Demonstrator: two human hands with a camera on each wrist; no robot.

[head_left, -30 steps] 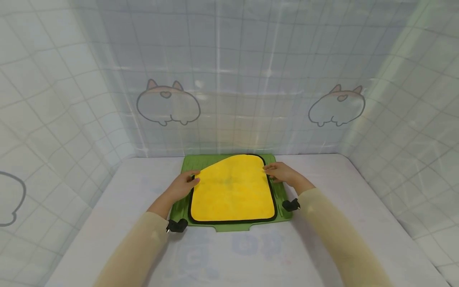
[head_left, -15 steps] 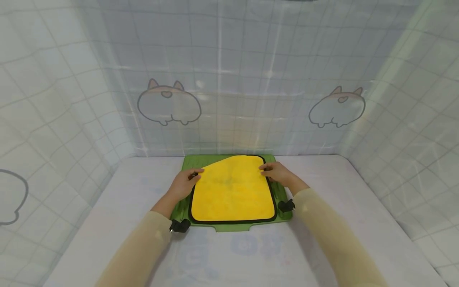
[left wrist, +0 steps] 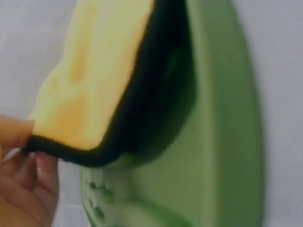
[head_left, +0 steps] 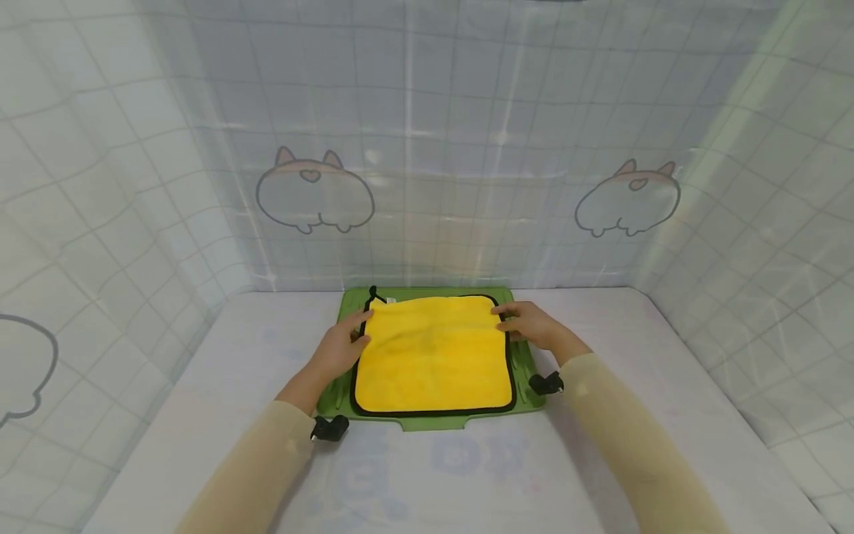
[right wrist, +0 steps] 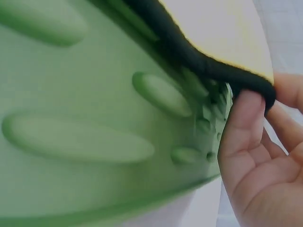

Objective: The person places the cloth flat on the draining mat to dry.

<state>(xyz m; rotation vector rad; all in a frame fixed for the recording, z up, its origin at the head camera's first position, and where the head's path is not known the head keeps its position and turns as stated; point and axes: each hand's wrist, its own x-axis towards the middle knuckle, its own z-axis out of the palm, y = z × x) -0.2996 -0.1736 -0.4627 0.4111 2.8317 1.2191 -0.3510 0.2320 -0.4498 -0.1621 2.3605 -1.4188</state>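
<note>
A yellow cloth (head_left: 434, 363) with black trim lies over a green ridged tray (head_left: 434, 424), its near half flat and its far edge slightly raised. My left hand (head_left: 338, 348) pinches the cloth's left edge; in the left wrist view, thumb and fingers (left wrist: 46, 172) are on either side of the black trim. On the opposite side my right hand (head_left: 534, 326) pinches the right edge, and the right wrist view shows a fingertip (right wrist: 248, 106) against the trim. A small black loop (head_left: 373, 291) and a white tag (head_left: 391, 300) show at the far left corner.
The tray stands on a white table (head_left: 427, 482) with faint printing, close to the back wall. Grid-patterned sheeting (head_left: 434, 148) hangs at the back and both sides. Black wrist cameras sit below each sleeve cuff (head_left: 293, 423).
The far left part of the cloth has unfolded outward, so its corner loop and tag now show. The far edge sits a little lower. My right hand has moved slightly right, my left slightly left.
</note>
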